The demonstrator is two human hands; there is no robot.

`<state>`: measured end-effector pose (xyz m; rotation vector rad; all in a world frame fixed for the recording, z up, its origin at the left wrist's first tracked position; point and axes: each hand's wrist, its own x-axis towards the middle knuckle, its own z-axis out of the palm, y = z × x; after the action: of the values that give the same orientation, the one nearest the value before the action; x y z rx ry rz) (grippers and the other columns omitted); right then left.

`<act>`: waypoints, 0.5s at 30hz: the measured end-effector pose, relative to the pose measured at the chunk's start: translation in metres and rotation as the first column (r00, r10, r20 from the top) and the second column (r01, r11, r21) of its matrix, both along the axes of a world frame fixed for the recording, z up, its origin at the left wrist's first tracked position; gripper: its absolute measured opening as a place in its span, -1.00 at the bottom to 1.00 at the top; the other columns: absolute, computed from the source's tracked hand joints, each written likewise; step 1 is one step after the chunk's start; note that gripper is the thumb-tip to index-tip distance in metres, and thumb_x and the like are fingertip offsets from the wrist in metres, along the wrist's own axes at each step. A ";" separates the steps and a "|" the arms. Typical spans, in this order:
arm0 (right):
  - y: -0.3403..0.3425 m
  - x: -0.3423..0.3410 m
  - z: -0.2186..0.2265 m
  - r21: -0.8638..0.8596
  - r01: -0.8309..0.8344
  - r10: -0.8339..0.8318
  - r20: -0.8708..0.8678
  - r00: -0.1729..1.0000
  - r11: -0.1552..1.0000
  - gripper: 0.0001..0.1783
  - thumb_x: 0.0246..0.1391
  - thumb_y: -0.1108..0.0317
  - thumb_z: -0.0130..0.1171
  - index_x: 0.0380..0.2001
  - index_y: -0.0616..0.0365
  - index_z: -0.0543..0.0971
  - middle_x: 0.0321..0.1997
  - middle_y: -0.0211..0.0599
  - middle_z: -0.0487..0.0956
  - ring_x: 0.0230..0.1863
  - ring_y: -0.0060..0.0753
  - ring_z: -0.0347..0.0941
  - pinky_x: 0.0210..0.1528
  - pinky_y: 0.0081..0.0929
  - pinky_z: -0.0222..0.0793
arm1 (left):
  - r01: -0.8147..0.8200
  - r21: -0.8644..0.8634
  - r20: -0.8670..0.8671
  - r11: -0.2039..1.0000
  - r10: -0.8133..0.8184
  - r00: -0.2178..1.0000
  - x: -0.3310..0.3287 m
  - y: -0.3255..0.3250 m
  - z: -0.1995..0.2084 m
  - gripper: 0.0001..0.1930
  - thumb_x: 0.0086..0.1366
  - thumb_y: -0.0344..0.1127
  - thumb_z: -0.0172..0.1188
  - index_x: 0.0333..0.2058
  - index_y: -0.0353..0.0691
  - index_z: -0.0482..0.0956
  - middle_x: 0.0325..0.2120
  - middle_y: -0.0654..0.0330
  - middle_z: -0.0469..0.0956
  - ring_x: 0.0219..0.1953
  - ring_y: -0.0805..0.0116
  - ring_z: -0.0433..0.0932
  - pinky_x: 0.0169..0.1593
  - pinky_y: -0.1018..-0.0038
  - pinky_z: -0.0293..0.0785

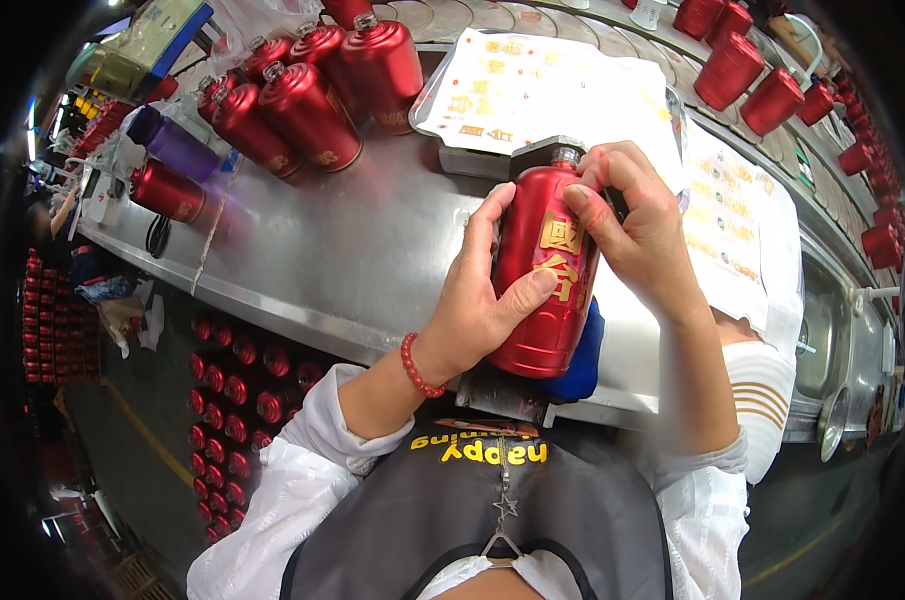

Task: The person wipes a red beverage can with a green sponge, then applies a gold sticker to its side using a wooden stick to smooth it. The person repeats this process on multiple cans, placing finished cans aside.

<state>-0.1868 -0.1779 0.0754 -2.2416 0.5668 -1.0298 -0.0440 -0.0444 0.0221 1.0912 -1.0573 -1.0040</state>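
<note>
A glossy red bottle (pixel 545 290) with large gold characters and a clear neck tilts over the bench's front edge. My left hand (pixel 490 285) is wrapped round its left side, the thumb lying across the front. At the shoulder, just below the neck, my right hand (pixel 628 205) has its fingers curled and the thumb tip pressed to the bottle. Anything pinched there is too small or hidden to make out. Behind the bottle lies a white sheet (pixel 548 85) of gold and red stickers. A blue cloth (pixel 580 365) shows under the bottle's lower right side.
Several red bottles (pixel 308 105) stand on the metal bench (pixel 303 255) at the back left, beside a purple bottle (pixel 173 143). Another sticker sheet (pixel 728 225) lies to the right. A curved slatted conveyor (pixel 813 165) carries more bottles. Below the bench, rows of red bottles (pixel 235 390) stand at left.
</note>
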 end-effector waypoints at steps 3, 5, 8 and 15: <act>0.000 0.000 0.001 0.000 0.003 -0.003 -0.004 1.000 1.000 -0.82 0.11 0.45 0.27 -0.43 0.27 0.46 -0.30 -0.14 0.47 -0.31 -0.14 0.46 -0.22 -0.35 0.41 | -0.003 0.004 0.016 1.000 0.003 1.000 0.000 0.000 0.000 -0.10 0.32 -0.07 0.30 0.38 -0.42 -0.03 0.25 -0.09 0.23 0.26 0.19 0.30 0.33 0.31 0.24; 0.000 0.000 0.001 -0.001 0.007 -0.007 -0.001 1.000 1.000 -0.82 0.10 0.46 0.27 -0.43 0.27 0.46 -0.30 -0.14 0.47 -0.30 -0.14 0.46 -0.21 -0.35 0.41 | -0.003 -0.001 0.013 1.000 0.003 1.000 -0.001 0.000 0.000 -0.10 0.32 -0.07 0.30 0.38 -0.42 -0.04 0.26 -0.10 0.23 0.27 0.19 0.30 0.33 0.30 0.24; -0.001 0.000 0.000 0.000 0.003 -0.003 0.011 1.000 1.000 -0.82 0.09 0.47 0.27 -0.43 0.26 0.46 -0.30 -0.14 0.47 -0.30 -0.15 0.46 -0.21 -0.35 0.41 | -0.008 -0.016 0.008 1.000 0.009 1.000 -0.002 -0.001 0.000 -0.10 0.33 -0.08 0.30 0.38 -0.42 -0.04 0.26 -0.10 0.21 0.28 0.19 0.28 0.33 0.30 0.24; -0.001 0.001 -0.001 0.022 0.010 -0.010 0.011 1.000 1.000 -0.82 0.09 0.46 0.28 -0.43 0.26 0.46 -0.32 -0.16 0.46 -0.32 -0.19 0.44 -0.22 -0.37 0.40 | -0.004 -0.009 -0.021 1.000 0.004 1.000 -0.003 0.000 -0.001 -0.10 0.32 -0.09 0.30 0.38 -0.42 -0.05 0.27 -0.11 0.18 0.29 0.18 0.27 0.34 0.30 0.23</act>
<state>-0.1861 -0.1792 0.0740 -2.2155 0.5820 -1.0351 -0.0469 -0.0448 0.0207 1.0731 -1.0414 -1.0044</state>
